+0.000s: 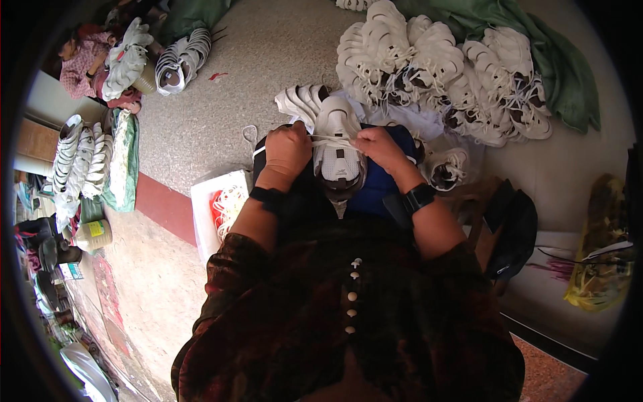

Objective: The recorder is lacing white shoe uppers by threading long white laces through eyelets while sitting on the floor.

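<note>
Both hands (288, 151) (378, 147) lace a shoe (337, 151); box (204, 201) holds laces (226, 208).

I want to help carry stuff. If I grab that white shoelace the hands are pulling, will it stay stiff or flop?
Probably flop. The white shoelace only looks straight because the left hand and right hand pull it taut across the white shoe. It looks thin, so likely very light. Lifted by one end, it would probably dangle.

Left hand (288, 153) and right hand (380, 149) covered where the lace (333, 141) met the shoe (338, 151); fingers curled under, grip hidden. Shoe heel was lost behind the lap. Top shoe pile (353, 4) was cut by the edge. Bag (598, 254) contents were too blurred to tell.
</note>
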`<control>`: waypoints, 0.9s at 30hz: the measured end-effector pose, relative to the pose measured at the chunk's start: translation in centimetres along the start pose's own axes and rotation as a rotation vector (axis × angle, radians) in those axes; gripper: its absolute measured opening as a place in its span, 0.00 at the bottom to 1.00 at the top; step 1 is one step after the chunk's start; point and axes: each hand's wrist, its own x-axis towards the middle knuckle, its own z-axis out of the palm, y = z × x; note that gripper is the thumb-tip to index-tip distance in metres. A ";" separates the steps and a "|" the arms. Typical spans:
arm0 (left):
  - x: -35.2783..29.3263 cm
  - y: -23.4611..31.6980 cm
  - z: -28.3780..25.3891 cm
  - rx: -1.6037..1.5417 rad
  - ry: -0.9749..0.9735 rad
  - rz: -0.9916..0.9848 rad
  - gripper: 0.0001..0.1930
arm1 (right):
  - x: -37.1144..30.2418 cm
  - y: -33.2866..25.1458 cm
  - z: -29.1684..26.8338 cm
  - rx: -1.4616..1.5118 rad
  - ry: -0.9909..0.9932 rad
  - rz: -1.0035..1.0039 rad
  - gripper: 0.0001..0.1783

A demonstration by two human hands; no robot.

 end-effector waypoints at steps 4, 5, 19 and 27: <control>0.1 0.7 1.3 -0.015 0.083 -0.170 0.06 | -0.6 -0.3 0.3 0.504 0.039 0.157 0.11; 0.1 0.8 1.4 -0.012 0.082 -0.170 0.06 | -0.7 -0.3 0.4 0.630 0.048 0.206 0.08; -0.9 1.8 1.7 -0.085 0.055 -0.003 0.09 | -7.2 2.0 -5.8 1.121 0.369 -0.012 0.10; -1.3 1.6 1.4 -0.083 0.116 0.256 0.09 | -10.0 5.1 -9.4 0.952 0.590 -0.020 0.06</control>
